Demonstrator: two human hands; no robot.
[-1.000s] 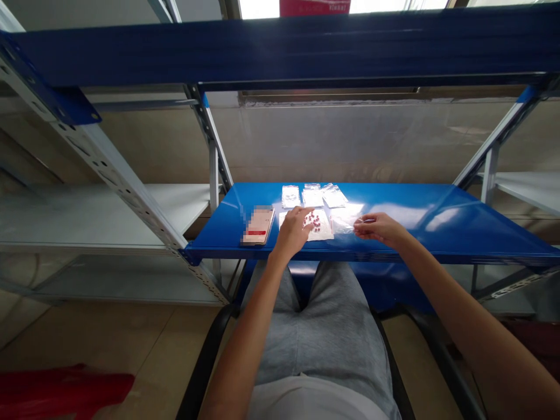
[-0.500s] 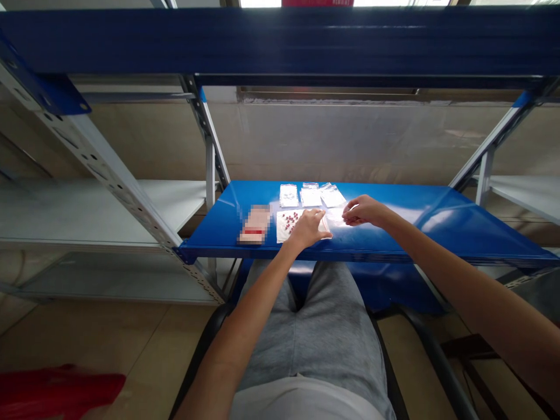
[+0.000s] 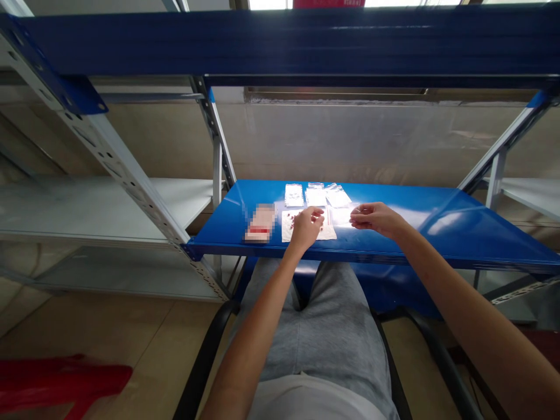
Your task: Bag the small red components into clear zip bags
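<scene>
My left hand (image 3: 307, 226) hovers over a white sheet (image 3: 326, 232), its fingers curled into a loose pinch. Whatever is between those fingertips is too small to make out. Small dark red beads (image 3: 292, 220) lie on the sheet, partly hidden behind this hand. To the right, the fingertips of my right hand (image 3: 374, 218) are pressed together at the edge of a clear plastic bag (image 3: 342, 216), which glare makes hard to see. Behind both hands are a stack of clear bags (image 3: 294, 195), a middle stack (image 3: 315, 196) and a slanted stack (image 3: 338, 196).
A blurred-out pinkish object (image 3: 261, 223) lies left of the sheet on the blue shelf (image 3: 437, 227). A dark blue beam (image 3: 280, 44) crosses above. Perforated metal posts (image 3: 116, 169) stand at the side. A red item (image 3: 65, 379) is low on the left.
My left hand has moved off the sheet's right part and its spread fingers have curled in, now covering more beads. My right hand stays beside the clear bag. The view has shifted slightly.
</scene>
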